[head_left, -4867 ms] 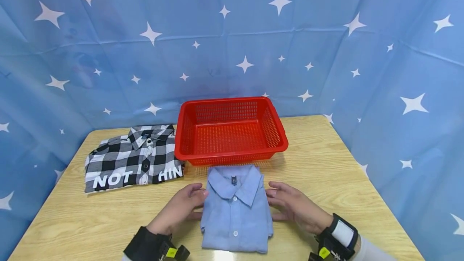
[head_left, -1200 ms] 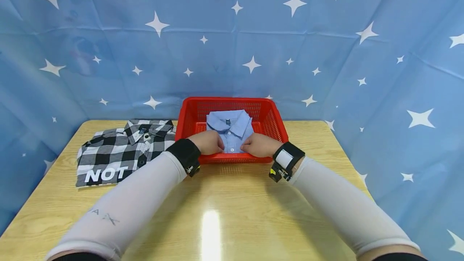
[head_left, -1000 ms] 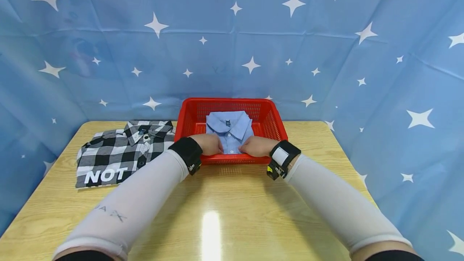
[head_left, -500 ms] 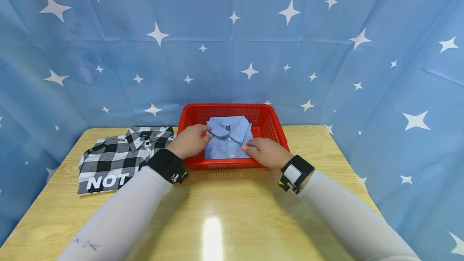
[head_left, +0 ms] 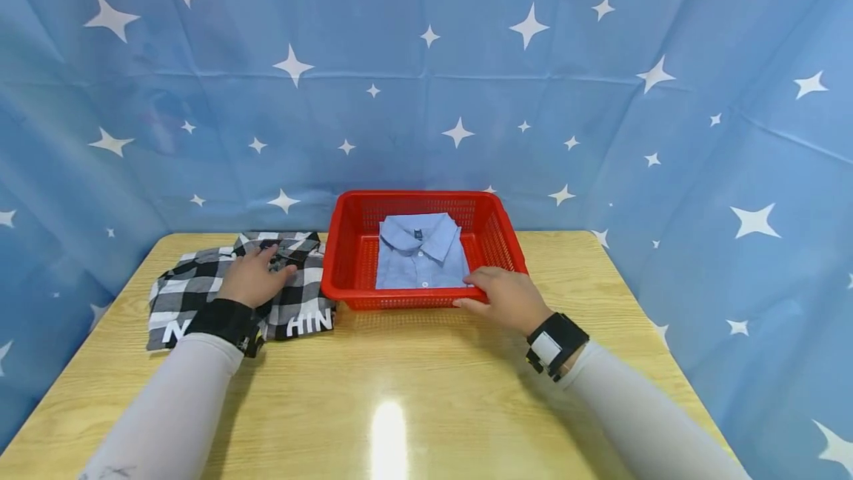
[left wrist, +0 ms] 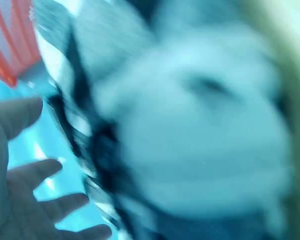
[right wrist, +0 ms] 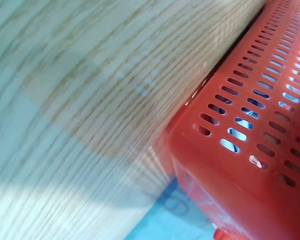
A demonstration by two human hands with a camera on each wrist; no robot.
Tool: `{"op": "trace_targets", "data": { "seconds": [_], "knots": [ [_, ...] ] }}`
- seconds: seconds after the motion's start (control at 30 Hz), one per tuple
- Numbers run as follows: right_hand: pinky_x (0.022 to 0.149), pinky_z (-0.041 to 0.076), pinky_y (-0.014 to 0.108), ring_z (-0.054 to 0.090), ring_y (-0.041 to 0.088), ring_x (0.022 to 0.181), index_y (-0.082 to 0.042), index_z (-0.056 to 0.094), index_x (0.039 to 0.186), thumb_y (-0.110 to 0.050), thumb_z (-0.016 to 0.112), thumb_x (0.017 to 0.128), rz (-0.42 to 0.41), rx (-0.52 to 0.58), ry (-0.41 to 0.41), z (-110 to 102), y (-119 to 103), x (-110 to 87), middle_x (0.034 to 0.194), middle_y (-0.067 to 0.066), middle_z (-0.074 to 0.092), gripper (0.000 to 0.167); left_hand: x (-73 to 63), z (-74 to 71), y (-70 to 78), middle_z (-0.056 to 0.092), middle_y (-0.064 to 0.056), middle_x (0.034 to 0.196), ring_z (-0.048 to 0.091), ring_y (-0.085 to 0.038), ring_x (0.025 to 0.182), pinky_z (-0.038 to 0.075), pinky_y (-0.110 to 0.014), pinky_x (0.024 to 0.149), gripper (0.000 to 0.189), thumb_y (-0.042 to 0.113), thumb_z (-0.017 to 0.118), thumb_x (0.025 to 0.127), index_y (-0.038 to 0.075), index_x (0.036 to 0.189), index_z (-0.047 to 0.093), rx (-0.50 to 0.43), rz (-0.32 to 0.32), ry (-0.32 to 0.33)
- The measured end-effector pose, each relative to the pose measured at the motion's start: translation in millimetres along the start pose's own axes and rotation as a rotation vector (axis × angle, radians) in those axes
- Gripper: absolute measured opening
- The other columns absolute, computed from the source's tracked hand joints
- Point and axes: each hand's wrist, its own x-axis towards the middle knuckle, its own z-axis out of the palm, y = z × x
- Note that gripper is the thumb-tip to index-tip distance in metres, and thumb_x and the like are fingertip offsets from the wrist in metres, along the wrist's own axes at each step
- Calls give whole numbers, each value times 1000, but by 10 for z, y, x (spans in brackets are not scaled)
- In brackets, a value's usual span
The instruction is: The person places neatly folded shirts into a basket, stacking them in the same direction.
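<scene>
A folded light-blue shirt [head_left: 418, 267] lies collar to the back inside the red plastic basket [head_left: 373, 302]. My right hand [head_left: 509, 298] is at the basket's front right corner, fingers over the rim and thumb in front of it; the right wrist view has only the basket's slotted wall [right wrist: 240, 100], with the hand out of sight. Over the folded black-and-white checked shirt [head_left: 303, 295] on the left is my left hand [head_left: 252, 280], fingers spread and nothing held. The left wrist view gives those parted fingers [left wrist: 37, 172] beside the blurred checked shirt [left wrist: 110, 30].
Both shirts' surroundings are a light wooden table [head_left: 320, 406] with a bright glare patch near its front. A blue curtain [head_left: 393, 147] with white stars hangs right behind the basket. The checked shirt lies close against the basket's left side.
The blue shirt went from the table into the basket, carried by both hands. Both hands then let go; the left moved left over the checked shirt, the right drew back to the basket's rim.
</scene>
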Motion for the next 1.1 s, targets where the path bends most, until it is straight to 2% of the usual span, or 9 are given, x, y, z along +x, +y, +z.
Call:
{"op": "trace_targets", "data": {
  "seconds": [0.07,0.17,0.3,0.43,0.6,0.73,0.97,1.1],
  "knots": [
    [86,62,44,73,18,101,-16,78,112,-51,77,90,-13,-35,27,21,2,20,108,1,78,42,19,8,-119,17,-40,164,12,-70,147,13,-88,111,86,59,56,101,4,162,30,30,-25,-71],
    [73,60,37,69,13,84,-19,76,98,-47,77,91,-17,-88,42,46,10,27,93,-4,74,29,8,31,-185,5,-37,167,-2,-72,147,6,-94,104,97,69,59,95,9,164,25,55,-49,-163],
    [62,53,33,60,11,68,-22,69,83,-46,79,91,-10,-120,35,42,-2,40,77,-7,65,27,3,21,-189,0,-35,168,-6,-73,146,9,-95,102,107,74,62,89,11,165,21,80,-64,-253],
    [58,49,32,57,11,62,-23,63,74,-45,81,88,13,-113,15,29,-19,59,65,-8,58,32,37,-36,-186,1,-37,167,-2,-74,145,15,-94,101,112,73,68,86,11,166,19,83,-65,-320],
    [55,47,31,56,11,59,-24,59,69,-43,83,87,34,-113,13,41,-18,66,59,-8,53,36,110,-55,-186,5,-39,166,3,-76,143,20,-91,104,112,71,71,85,10,165,22,90,-62,-337],
    [54,44,30,54,11,58,-24,56,67,-44,82,87,50,-117,3,46,-6,52,58,-8,50,39,108,-59,-155,4,-38,166,3,-75,144,21,-90,106,113,71,72,84,10,165,22,87,-69,-349],
    [55,42,28,53,10,58,-23,58,68,-48,80,89,55,-121,-10,46,-29,77,58,-8,50,39,-7,-82,-153,7,-40,165,8,-76,143,24,-89,105,112,72,70,85,9,165,23,123,-54,-335],
    [54,42,28,52,11,57,-23,57,67,-48,80,88,62,-120,-9,36,-28,80,57,-7,49,40,-121,-34,-137,11,-41,164,10,-77,141,25,-88,104,115,76,69,83,8,164,26,134,-41,-312]
  ]
}}
